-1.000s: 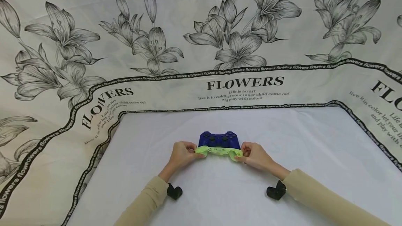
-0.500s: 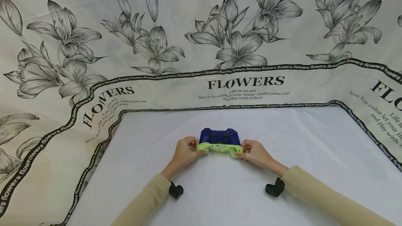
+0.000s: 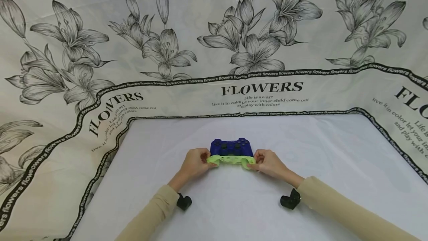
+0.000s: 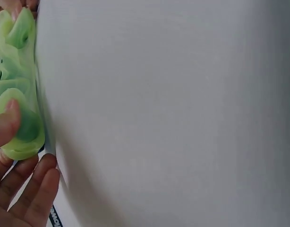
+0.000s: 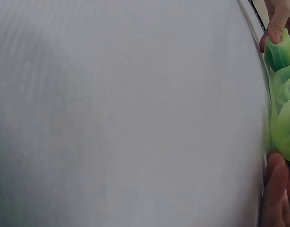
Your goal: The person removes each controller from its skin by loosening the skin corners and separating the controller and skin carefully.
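Note:
A blue game controller [image 3: 230, 147] lies at the middle of the white table, its thumbsticks and buttons facing up. Around its near side sits a lime-green silicone cover [image 3: 230, 159], folded back over the two handles, while the far part of the controller is bare. My left hand [image 3: 195, 163] pinches the cover's left end between thumb and fingers. At the right end, my right hand [image 3: 270, 163] pinches it the same way. In the left wrist view the thumb presses on the rolled green cover [image 4: 17, 85], with the other fingers beneath.
White cloth covers the table [image 3: 317, 151]. Behind it hangs a curtain [image 3: 180, 103] printed with flowers and lettering. A small black wrist camera [image 3: 184, 201] is at the left wrist, and another black camera [image 3: 290, 199] at the right wrist.
Both hands, the controller and the cover rose slightly away from me, then came back a little nearer and to the left. The grip of both hands looks the same.

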Available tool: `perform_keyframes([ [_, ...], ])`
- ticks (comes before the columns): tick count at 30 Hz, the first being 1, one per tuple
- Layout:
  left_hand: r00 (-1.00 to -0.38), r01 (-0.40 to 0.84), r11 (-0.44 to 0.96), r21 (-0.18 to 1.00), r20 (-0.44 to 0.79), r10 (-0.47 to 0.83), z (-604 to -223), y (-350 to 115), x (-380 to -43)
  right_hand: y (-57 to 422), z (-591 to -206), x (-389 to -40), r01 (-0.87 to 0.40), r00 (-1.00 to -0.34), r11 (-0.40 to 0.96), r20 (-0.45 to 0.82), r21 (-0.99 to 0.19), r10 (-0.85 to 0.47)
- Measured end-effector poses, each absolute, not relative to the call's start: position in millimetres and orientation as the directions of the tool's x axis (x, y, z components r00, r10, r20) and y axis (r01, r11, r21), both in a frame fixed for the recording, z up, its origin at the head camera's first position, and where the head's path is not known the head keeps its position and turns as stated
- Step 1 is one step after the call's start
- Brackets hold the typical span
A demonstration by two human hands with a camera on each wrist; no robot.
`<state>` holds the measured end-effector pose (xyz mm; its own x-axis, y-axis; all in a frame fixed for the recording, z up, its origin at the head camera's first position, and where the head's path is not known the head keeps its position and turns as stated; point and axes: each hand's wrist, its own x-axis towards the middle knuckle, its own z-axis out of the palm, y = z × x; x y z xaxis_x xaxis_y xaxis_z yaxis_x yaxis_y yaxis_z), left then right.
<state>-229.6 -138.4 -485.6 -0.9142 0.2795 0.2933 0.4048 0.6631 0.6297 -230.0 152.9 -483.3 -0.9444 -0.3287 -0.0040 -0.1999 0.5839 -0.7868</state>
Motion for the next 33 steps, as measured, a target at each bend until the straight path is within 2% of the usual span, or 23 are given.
perform_keyframes([
  [5, -0.911, 0.412, 0.639, 0.649, 0.314, 0.268, -485, -144, -231, 147, -483, -231, -0.207, -0.94, 0.571, 0.0, -0.795, -0.34],
  [13, -0.895, 0.446, 0.595, 0.669, 0.337, 0.292, -491, -148, -234, 141, -479, -227, -0.171, -0.966, 0.607, 0.011, -0.776, -0.259],
  [23, -0.889, 0.457, 0.656, 0.6, 0.335, 0.313, -492, -151, -228, 135, -479, -223, -0.175, -0.972, 0.612, 0.034, -0.772, -0.234],
  [33, -0.9, 0.436, 0.681, 0.589, 0.307, 0.311, -488, -154, -226, 127, -479, -219, -0.136, -0.983, 0.62, 0.03, -0.773, -0.179],
])
